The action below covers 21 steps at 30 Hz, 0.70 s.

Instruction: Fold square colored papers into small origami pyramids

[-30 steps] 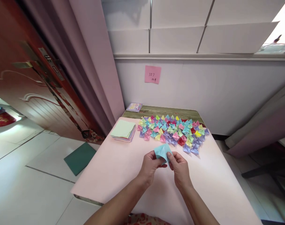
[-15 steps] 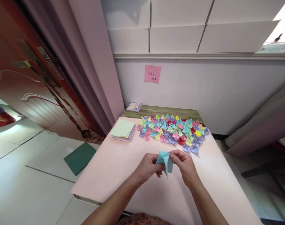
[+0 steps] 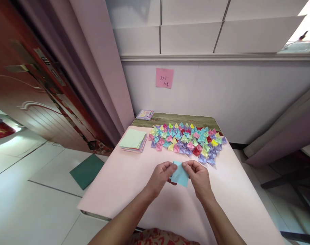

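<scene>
A folded piece of light-blue origami paper [image 3: 180, 176] is held up over the front part of the table, its flat face towards me. My left hand [image 3: 161, 175] pinches its left edge, thumb on the front and fingers behind. At the upper right corner my right hand [image 3: 197, 175] pinches the same paper between thumb and fingers. Beyond both hands lies a wide spread of small folded paper pieces [image 3: 185, 137] in pink, blue, yellow, green, red and purple. Left of them sits a stack of square coloured paper [image 3: 133, 139], a pale green sheet on top.
A pink cover [image 3: 114, 190] lies over most of the table. At its back left corner is a small pile of printed packets [image 3: 145, 114]. A pink note [image 3: 164, 78] sticks to the wall. On the floor at left lies a green mat [image 3: 87, 171], near a red door [image 3: 30, 88].
The blue paper has gone from a partly opened shape with a flap sticking out to a flat square. My left thumb has moved up onto its front. The view has shifted slightly.
</scene>
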Each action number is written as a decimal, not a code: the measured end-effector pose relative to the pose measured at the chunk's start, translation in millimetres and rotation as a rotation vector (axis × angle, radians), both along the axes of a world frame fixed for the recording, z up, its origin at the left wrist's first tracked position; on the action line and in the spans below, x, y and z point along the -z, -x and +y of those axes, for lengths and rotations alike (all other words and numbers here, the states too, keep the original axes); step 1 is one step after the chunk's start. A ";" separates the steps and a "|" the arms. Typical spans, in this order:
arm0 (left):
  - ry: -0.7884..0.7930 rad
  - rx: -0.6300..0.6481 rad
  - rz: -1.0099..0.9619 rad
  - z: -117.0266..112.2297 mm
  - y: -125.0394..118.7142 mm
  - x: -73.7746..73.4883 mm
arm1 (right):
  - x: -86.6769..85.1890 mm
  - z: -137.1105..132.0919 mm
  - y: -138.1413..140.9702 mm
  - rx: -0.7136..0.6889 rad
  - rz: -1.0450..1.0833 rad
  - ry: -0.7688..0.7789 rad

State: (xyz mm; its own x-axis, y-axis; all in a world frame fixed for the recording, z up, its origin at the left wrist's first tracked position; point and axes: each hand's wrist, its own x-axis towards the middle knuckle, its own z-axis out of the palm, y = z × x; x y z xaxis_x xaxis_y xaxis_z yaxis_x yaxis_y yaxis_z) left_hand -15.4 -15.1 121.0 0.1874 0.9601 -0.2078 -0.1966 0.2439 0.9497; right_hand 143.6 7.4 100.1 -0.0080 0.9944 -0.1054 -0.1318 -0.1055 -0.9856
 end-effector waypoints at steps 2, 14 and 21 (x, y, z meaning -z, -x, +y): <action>0.012 -0.040 0.036 3.4 -0.9 7.2 | 3.6 2.4 0.1 -0.035 0.000 0.024; -0.086 -0.296 0.331 -10.7 2.2 71.3 | 58.4 2.4 -8.5 -0.165 -0.094 0.114; -0.890 0.136 0.847 -12.4 27.1 96.3 | 89.8 0.0 -8.6 -0.249 -0.447 0.022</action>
State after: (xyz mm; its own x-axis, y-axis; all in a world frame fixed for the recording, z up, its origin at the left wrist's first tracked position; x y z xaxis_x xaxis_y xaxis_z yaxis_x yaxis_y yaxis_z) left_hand -42.4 -27.5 24.8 0.4213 0.8123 0.4034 0.5371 -0.5819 0.6107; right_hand 152.2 7.4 10.3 -0.1936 0.9657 -0.1732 0.3342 -0.1010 -0.9371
